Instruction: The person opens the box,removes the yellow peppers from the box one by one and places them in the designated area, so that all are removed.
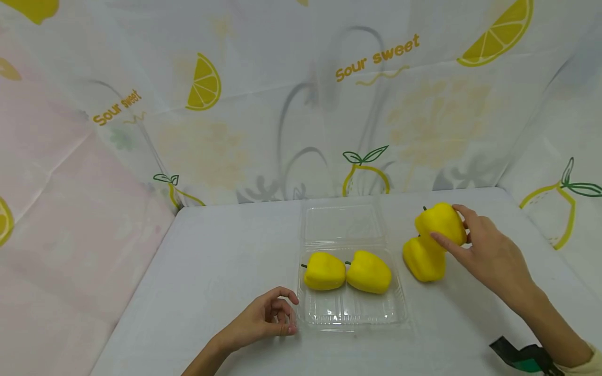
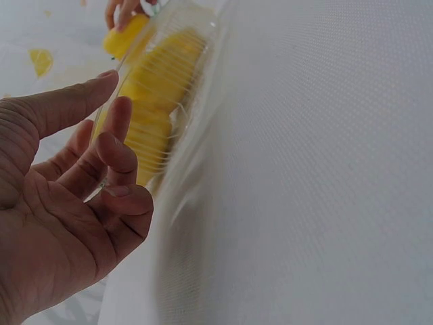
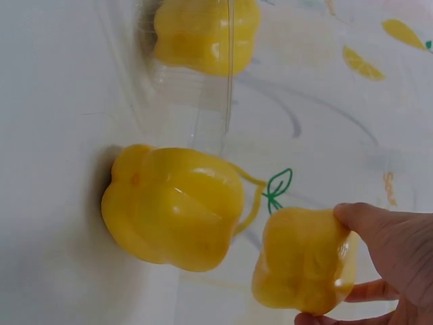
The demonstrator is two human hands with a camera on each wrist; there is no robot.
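A yellow bell pepper (image 1: 441,225) is held in my right hand (image 1: 494,256), between the thumb and fingers, at the right of the head view. Lower and partly behind it, a second yellow bell pepper (image 1: 425,261) rests on the table. Two more yellow bell peppers (image 1: 324,271) lie side by side in the far half of a clear plastic clamshell container (image 1: 352,313), whose lid (image 1: 343,223) is folded back. My left hand (image 1: 261,321) is at the container's left rim, its fingers loosely bent; I cannot tell how firmly they touch it.
The white table (image 1: 207,261) ends at a lemon-printed curtain (image 1: 263,130) behind and at both sides. A dark strap (image 1: 522,357) is near my right wrist.
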